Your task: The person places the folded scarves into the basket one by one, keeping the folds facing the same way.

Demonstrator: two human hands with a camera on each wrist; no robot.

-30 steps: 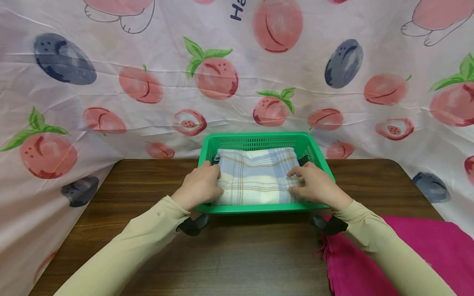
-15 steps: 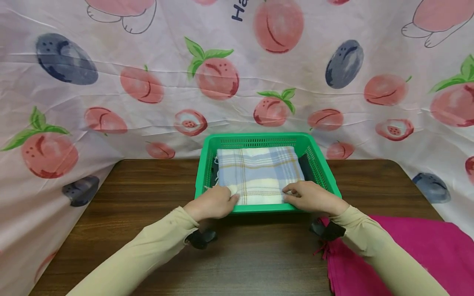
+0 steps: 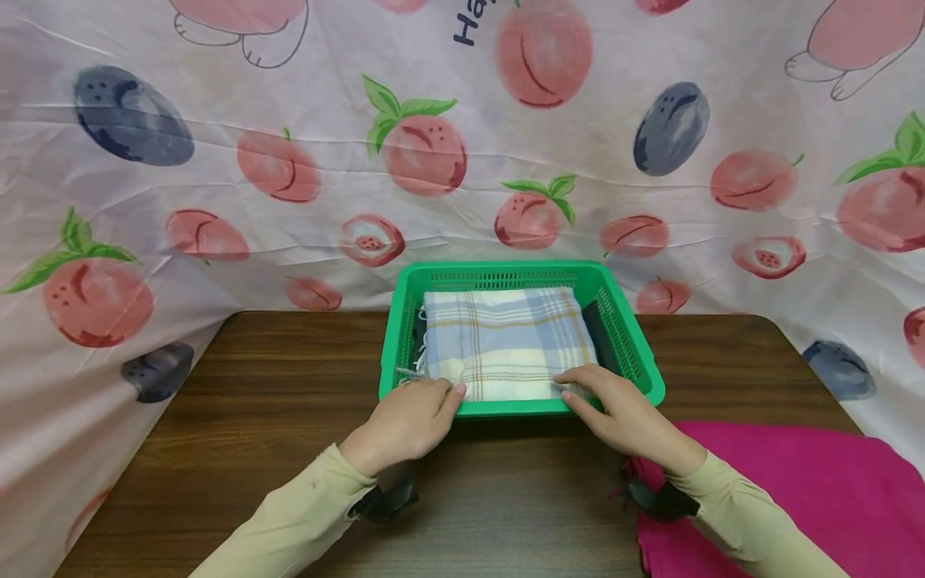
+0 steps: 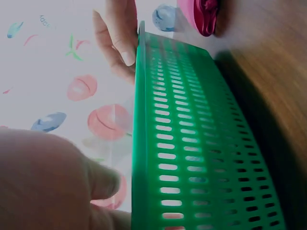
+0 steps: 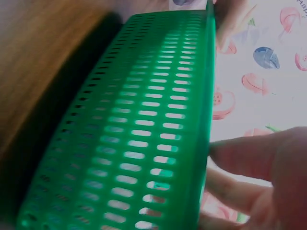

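A folded plaid scarf point(image 3: 506, 337) in pale blue and cream, with white fringe on its left side, lies in a green plastic basket point(image 3: 499, 409). My left hand point(image 3: 408, 421) reaches over the near left part of the rim, its fingertips at the scarf's near edge. Over the near right rim, my right hand point(image 3: 629, 413) has its fingers extended at the scarf's near right corner. In the right wrist view, the right thumb point(image 5: 244, 155) is at the rim and the fingers are partly hidden. Neither hand visibly grips the scarf.
Dark cloth point(image 3: 603, 337) shows beneath the scarf in the basket. A magenta fringed cloth point(image 3: 802, 482) lies on the right of the brown wooden table point(image 3: 289, 361). Behind the basket hangs a fruit-print curtain point(image 3: 448, 225).
Both hands have come back toward the near rim from the scarf's sides. The scarf's near edge now lies flat, and the right fingers have straightened.
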